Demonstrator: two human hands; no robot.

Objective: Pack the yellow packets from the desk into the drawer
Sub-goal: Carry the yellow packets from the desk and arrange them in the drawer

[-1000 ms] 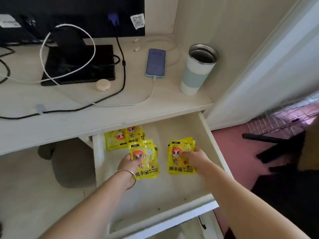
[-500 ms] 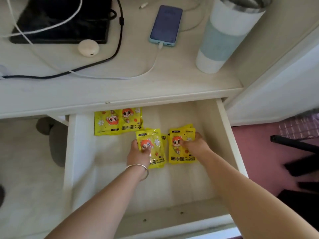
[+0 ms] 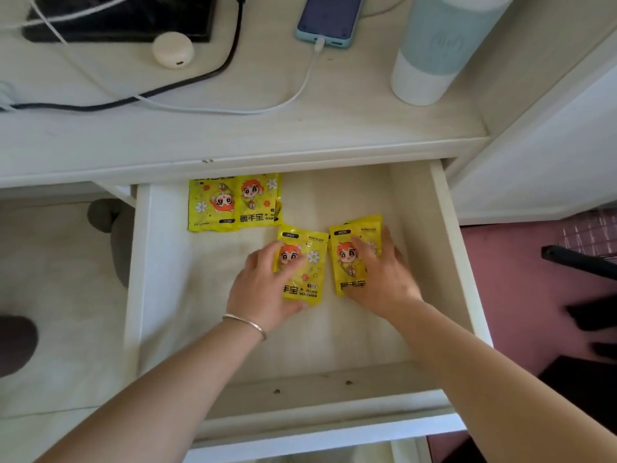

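Observation:
The white drawer [image 3: 137,279] under the desk [image 3: 267,138] stands pulled out. Two yellow hand-warmer packets [image 3: 233,203] lie side by side at its back left. A third yellow packet [image 3: 312,262] lies in the middle, and my left hand [image 3: 263,289] holds it, fingers over its left side and thumb at its bottom edge. To its right sits a small stack of yellow packets [image 3: 347,259]; my right hand [image 3: 384,279] rests on it with fingers spread flat. No yellow packet shows on the visible part of the desk.
On the desk are a charging phone [image 3: 329,18], a white and blue tumbler [image 3: 430,55], a cream earbud case [image 3: 173,50], a black pad and cables. A wall panel stands to the right, with a dark chair part [image 3: 581,262] over the pink floor.
The view has moved closer to the drawer. Both hands stay on the same packets, and my right hand's fingers have flattened on the right stack.

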